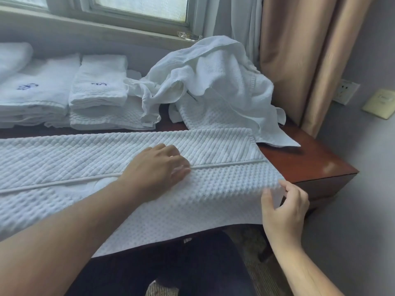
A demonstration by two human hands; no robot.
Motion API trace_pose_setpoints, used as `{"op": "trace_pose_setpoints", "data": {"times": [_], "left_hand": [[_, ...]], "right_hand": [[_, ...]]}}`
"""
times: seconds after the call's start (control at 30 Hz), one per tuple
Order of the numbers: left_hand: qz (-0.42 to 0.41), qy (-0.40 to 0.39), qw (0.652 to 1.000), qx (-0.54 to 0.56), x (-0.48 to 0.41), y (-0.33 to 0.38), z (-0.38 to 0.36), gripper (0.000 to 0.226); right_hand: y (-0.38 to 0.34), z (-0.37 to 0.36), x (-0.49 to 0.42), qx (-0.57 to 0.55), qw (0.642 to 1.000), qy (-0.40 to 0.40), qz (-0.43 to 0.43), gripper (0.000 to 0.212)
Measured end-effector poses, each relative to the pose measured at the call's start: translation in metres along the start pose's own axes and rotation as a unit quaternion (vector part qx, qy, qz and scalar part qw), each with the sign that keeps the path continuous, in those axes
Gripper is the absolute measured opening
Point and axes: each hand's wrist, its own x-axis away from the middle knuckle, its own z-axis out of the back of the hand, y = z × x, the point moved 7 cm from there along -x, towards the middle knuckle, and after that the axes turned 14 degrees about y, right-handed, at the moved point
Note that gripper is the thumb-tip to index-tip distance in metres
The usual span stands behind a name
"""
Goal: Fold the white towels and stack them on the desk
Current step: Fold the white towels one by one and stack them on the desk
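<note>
A white waffle-weave towel (213, 199) lies spread across the front of the brown desk (310, 163), its near part hanging over the desk's front edge. Its far edge is folded toward the middle, where a hem runs across. My left hand (156, 169) rests flat on that hem, fingers straight. My right hand (284, 208) pinches the towel's right edge near the desk's front right corner. Behind, a heap of unfolded white towels (213, 82) sits at the back right. Two stacks of folded white towels (98, 97) (34, 97) with blue embroidery stand at the back left.
A window sill (106, 30) runs behind the desk, with a clear glass dish (189, 36) on it. Beige curtains (303, 50) hang at the right. A wall socket (346, 91) is on the right wall. Dark trousers and carpet show below the desk.
</note>
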Motion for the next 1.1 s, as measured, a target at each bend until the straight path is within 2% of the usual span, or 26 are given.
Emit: {"op": "trace_pose_setpoints", "data": {"times": [0.07,0.2,0.37,0.47,0.53,0.67,0.73,0.8,0.87,0.97,1.03,1.1], "left_hand": [[0.01,-0.015,1.0,-0.001,0.001,0.002,0.001,0.059],[0.033,-0.036,0.999,0.0,0.006,0.005,0.003,0.06],[0.032,-0.051,0.998,-0.007,0.012,0.008,0.002,0.054],[0.034,-0.057,0.998,-0.012,0.012,0.009,0.002,0.053],[0.033,-0.063,0.997,-0.016,0.012,0.009,0.002,0.051],[0.042,-0.089,0.995,-0.017,0.013,0.011,0.001,0.051],[0.058,-0.121,0.991,-0.002,0.014,0.012,0.0,0.049],[0.092,-0.147,0.984,0.048,0.013,0.013,0.003,0.049],[0.127,-0.148,0.974,0.119,0.012,0.016,0.01,0.06],[0.183,-0.133,0.939,0.259,0.015,0.023,0.021,0.071],[0.214,-0.142,0.91,0.324,0.02,0.029,0.025,0.072],[0.212,-0.172,0.912,0.307,0.023,0.034,0.023,0.06]], "right_hand": [[0.02,-0.003,0.007,0.005,0.993,-0.038,-0.116,0.054],[0.04,-0.009,0.014,0.03,0.973,-0.104,-0.203,0.064],[0.049,-0.001,0.021,0.009,0.961,-0.124,-0.247,0.039],[0.043,0.005,0.031,-0.013,0.96,-0.15,-0.237,0.051],[0.034,0.012,0.032,-0.036,0.969,-0.135,-0.206,0.055],[0.001,0.019,0.018,-0.087,0.983,-0.126,-0.101,0.042],[-0.013,0.016,0.008,-0.152,0.972,-0.132,-0.119,0.037],[-0.023,0.007,-0.004,-0.258,0.931,-0.145,-0.213,0.03],[-0.035,-0.004,-0.016,-0.368,0.863,-0.16,-0.309,0.024],[-0.053,-0.018,-0.031,-0.445,0.797,-0.165,-0.373,0.021],[-0.061,-0.029,-0.035,-0.464,0.76,-0.184,-0.417,0.03],[-0.068,-0.042,-0.036,-0.465,0.73,-0.225,-0.447,0.046]]}}
